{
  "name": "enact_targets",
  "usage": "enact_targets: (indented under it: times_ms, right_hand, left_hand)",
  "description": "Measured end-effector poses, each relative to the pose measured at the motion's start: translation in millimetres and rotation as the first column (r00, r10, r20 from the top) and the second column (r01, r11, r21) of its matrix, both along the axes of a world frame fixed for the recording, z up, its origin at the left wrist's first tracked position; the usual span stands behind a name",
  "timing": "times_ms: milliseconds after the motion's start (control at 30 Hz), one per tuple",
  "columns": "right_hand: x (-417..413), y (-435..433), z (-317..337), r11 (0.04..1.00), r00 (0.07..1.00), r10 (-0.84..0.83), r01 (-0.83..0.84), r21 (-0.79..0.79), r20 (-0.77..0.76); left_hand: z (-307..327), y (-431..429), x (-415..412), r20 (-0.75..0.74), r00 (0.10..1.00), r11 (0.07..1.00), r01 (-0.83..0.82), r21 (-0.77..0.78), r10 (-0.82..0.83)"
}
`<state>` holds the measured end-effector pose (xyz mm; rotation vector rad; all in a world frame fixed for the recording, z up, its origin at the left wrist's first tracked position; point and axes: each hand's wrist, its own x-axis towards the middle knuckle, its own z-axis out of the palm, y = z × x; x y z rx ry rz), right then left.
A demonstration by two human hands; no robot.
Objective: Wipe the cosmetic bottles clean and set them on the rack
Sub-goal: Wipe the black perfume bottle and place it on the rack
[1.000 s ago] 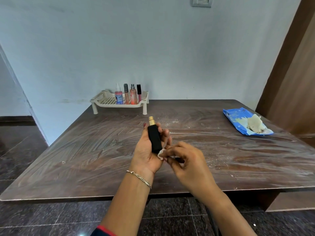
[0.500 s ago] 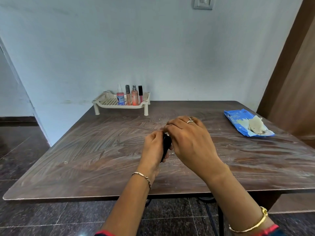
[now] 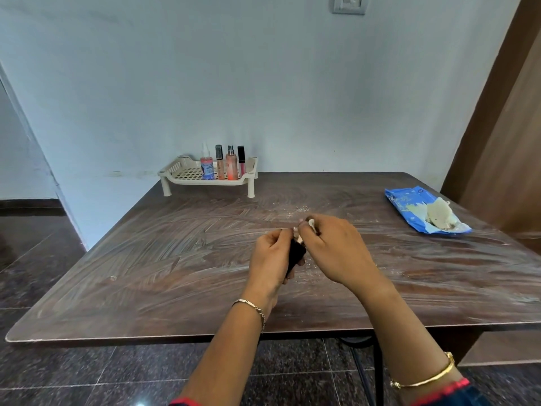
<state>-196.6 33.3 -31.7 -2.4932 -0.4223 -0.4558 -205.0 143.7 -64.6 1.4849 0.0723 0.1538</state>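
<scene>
My left hand (image 3: 270, 257) grips a small black bottle (image 3: 295, 254) above the middle of the table, and the fingers hide most of it. My right hand (image 3: 333, 247) pinches a small white wipe (image 3: 311, 223) against the bottle's top end. A cream plastic rack (image 3: 187, 172) stands at the table's far edge by the wall. Several cosmetic bottles (image 3: 231, 167) stand upright in the rack's right half.
The brown table (image 3: 175, 259) is streaked with white smears and a little powder. A blue wipes packet (image 3: 409, 202) with a crumpled used wipe (image 3: 439, 215) on it lies at the far right. A brown door stands to the right, dark tiled floor below.
My right hand moved from the bottle's lower end, over it, up to its top with the wipe. The bottle tilted and is now mostly covered by my hands.
</scene>
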Motion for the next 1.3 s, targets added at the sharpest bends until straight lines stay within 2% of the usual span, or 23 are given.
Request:
enact_targets:
  times_ms: [67,133,200,267,400,467,533,667,700,767,800,867,933,967,1033,1133,1233,1300]
  right_hand:
    - [-1.7,1.2,-1.5,0.969,0.992,0.078,-0.053,0.240,-0.098]
    - [-3.9,3.2,-4.2,0.862,0.969,0.175,-0.065,0.502,-0.174]
    - [-4.5,7.1,-11.2,0.771,0.947,0.245,-0.059,0.634,-0.210]
    - [-3.9,12.3,-22.5,0.793,0.964,0.213,-0.076,0.604,-0.158]
    - [-16.1,24.0,-36.7,0.962,0.994,-0.040,0.011,0.274,0.099]
    - [-22.1,25.6,-41.3,0.990,0.969,-0.022,-0.013,0.140,0.246]
    - [-23.1,24.4,-44.7,0.997,0.948,0.026,-0.050,0.066,0.317]
    - [-19.4,17.1,-44.2,0.991,0.963,0.129,-0.131,-0.009,0.235]
    - [-17.2,16.1,-42.9,0.991,0.973,0.129,-0.135,0.023,0.190]
    - [-10.7,16.2,-38.2,0.966,0.991,0.100,-0.118,0.231,0.090]
    - [-6.7,17.8,-34.9,0.924,0.995,0.100,-0.100,0.370,0.019]
    - [3.5,26.0,-25.9,0.779,0.976,0.193,-0.088,0.621,-0.103]
    - [14.0,36.6,-17.8,0.642,0.940,0.293,-0.057,0.764,-0.176]
    - [19.5,42.1,-14.9,0.613,0.927,0.318,-0.042,0.789,-0.198]
    - [30.9,53.7,-9.0,0.620,0.907,0.355,-0.046,0.783,-0.228]
    - [51.6,71.5,-1.7,0.580,0.843,0.450,-0.025,0.815,-0.294]
    - [78.7,88.5,2.1,0.504,0.784,0.484,0.113,0.856,-0.388]
    - [97.0,98.4,0.2,0.513,0.769,0.468,0.165,0.842,-0.436]
  left_hand:
    - [-0.5,0.4,2.8,0.003,0.999,0.998,-0.040,-0.054,0.041]
    - [-0.6,0.9,6.0,-0.009,0.996,0.985,-0.084,-0.154,0.083]
    - [-1.5,2.5,8.6,-0.031,0.994,0.965,-0.107,-0.239,0.103]
    - [-2.7,3.4,9.8,-0.043,0.996,0.950,-0.093,-0.297,0.084]
    - [-4.8,4.4,12.6,-0.057,0.997,0.918,-0.068,-0.391,0.049]
    - [-3.1,5.0,13.9,-0.069,0.996,0.897,-0.084,-0.434,0.059]
    - [-1.1,7.5,14.5,-0.076,0.994,0.881,-0.101,-0.462,0.074]
    - [2.1,19.8,16.0,-0.083,0.993,0.855,-0.117,-0.505,0.086]
    - [3.5,24.3,16.6,-0.076,0.993,0.853,-0.113,-0.510,0.086]
    - [7.6,33.1,18.3,-0.041,0.997,0.853,-0.076,-0.516,0.064]
    - [10.5,37.3,18.8,-0.019,0.999,0.856,-0.049,-0.515,0.046]
    - [17.4,46.8,20.2,0.028,0.999,0.878,-0.008,-0.479,0.024]
    - [22.9,58.0,22.5,0.060,0.998,0.920,0.000,-0.392,0.026]
    - [24.5,64.9,24.1,0.063,0.998,0.940,-0.008,-0.340,0.031]
    - [27.2,80.6,27.7,0.049,0.997,0.975,-0.046,-0.219,0.058]
    - [32.7,105.0,36.7,0.037,0.991,0.991,-0.127,-0.043,0.129]
    - [44.2,130.2,53.1,0.044,0.983,0.984,-0.179,0.013,0.178]
    - [53.1,149.2,68.5,0.065,0.978,0.980,-0.200,0.018,0.199]
